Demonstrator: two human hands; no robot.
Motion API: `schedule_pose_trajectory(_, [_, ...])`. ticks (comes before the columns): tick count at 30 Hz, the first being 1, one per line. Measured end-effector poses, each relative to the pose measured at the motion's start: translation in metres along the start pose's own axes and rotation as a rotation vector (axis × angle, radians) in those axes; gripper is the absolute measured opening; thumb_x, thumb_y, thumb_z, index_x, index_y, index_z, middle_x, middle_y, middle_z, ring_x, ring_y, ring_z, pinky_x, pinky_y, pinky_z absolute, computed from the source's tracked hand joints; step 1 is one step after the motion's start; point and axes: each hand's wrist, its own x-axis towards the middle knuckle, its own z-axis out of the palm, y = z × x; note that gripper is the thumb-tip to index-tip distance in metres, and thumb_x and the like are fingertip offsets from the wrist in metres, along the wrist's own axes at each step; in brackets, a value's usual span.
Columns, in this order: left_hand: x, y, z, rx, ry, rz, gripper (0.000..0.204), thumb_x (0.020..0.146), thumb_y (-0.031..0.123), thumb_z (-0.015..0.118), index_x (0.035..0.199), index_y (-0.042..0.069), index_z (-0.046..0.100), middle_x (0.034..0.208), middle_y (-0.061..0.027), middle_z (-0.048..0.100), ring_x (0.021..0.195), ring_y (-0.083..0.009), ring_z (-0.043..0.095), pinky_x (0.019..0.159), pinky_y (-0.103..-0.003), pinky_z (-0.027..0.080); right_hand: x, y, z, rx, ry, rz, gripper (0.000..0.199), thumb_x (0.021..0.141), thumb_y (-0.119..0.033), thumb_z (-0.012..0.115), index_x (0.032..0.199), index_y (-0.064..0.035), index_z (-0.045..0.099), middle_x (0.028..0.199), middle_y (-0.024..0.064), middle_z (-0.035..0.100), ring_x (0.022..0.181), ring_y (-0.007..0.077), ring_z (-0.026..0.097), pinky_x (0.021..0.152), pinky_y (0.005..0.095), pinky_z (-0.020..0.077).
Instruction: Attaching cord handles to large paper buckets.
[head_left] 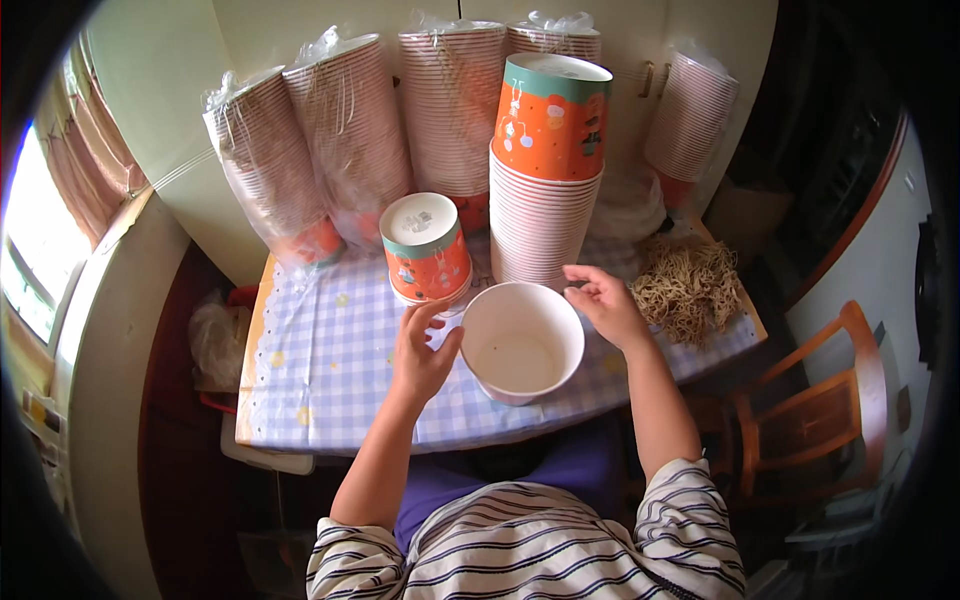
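A white paper tub [522,345] stands mouth up on the table in front of me, with a pale inside. At its left rim is my left hand [422,350], thumb and fingers apart, close to a short upside-down stack of orange-and-green paper tubs [428,255]. My right hand [610,308] hovers by the tub's right side, its fingers partly curled and apart, holding nothing. Behind the single tub rises a tall upside-down stack of the same tubs [545,215], the orange printed side showing only on the top one.
Bagged stacks of tubs [350,120] line the back of the table, and another bagged stack [690,120] leans at the right. A pile of tan rubber bands [690,290] lies at the right edge. A blue checked tablecloth [350,400] covers the table; a wooden chair [815,420] stands right.
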Motion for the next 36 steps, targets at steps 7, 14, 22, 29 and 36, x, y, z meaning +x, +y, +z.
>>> schedule_pose_trajectory(7, [-0.062,-0.041,-0.006,-0.035,0.098,-0.139,0.020,0.077,0.007,0.066,0.096,0.006,0.061,0.098,-0.0076,0.059,0.080,-0.0186,0.058,0.066,-0.029,0.044,-0.058,0.024,-0.062,-0.480,0.130,0.180,0.018,0.082,-0.016,0.063,0.081,0.0018,0.063,0.063,0.0095,0.060,0.060,0.0152,0.058,0.057,0.0308,0.0443])
schedule_pose_trajectory(14, [-0.102,-0.069,0.016,0.177,0.140,0.183,0.019,0.072,0.001,0.063,0.090,0.007,0.060,0.092,-0.0121,0.061,0.085,-0.0298,0.057,0.076,-0.038,0.044,-0.110,0.040,-0.082,-0.899,-0.688,0.538,0.025,0.075,-0.028,0.065,0.081,-0.0044,0.069,0.075,0.0147,0.065,0.071,0.0284,0.063,0.068,0.0383,0.0489])
schedule_pose_trajectory(22, [-0.102,-0.071,0.021,0.254,0.126,0.246,0.019,0.071,0.001,0.064,0.088,0.007,0.059,0.090,-0.0107,0.060,0.080,-0.0281,0.057,0.072,-0.037,0.042,-0.216,0.158,-0.073,-1.103,-0.609,1.125,0.065,0.066,-0.049,0.073,0.105,0.0024,0.062,0.113,0.0187,0.060,0.105,0.0313,0.058,0.089,0.0377,0.0471])
schedule_pose_trajectory(29, [-0.103,-0.072,0.024,0.298,0.096,0.240,0.017,0.070,0.001,0.064,0.086,0.007,0.060,0.090,-0.0101,0.060,0.080,-0.0278,0.057,0.072,-0.037,0.042,-0.274,0.217,-0.075,-1.155,-0.133,1.369,0.091,0.060,-0.056,0.075,0.128,-0.0025,0.045,0.131,0.0162,0.047,0.119,0.0305,0.048,0.094,0.0396,0.0442])
schedule_pose_trajectory(36, [-0.101,-0.068,0.025,0.335,0.072,0.230,0.017,0.070,-0.001,0.064,0.086,0.006,0.060,0.090,-0.0106,0.060,0.081,-0.0284,0.057,0.073,-0.037,0.044,-0.300,0.247,-0.067,-1.048,-0.076,1.487,0.104,0.057,-0.059,0.076,0.135,-0.0035,0.034,0.138,0.0163,0.038,0.125,0.0313,0.040,0.102,0.0417,0.0364])
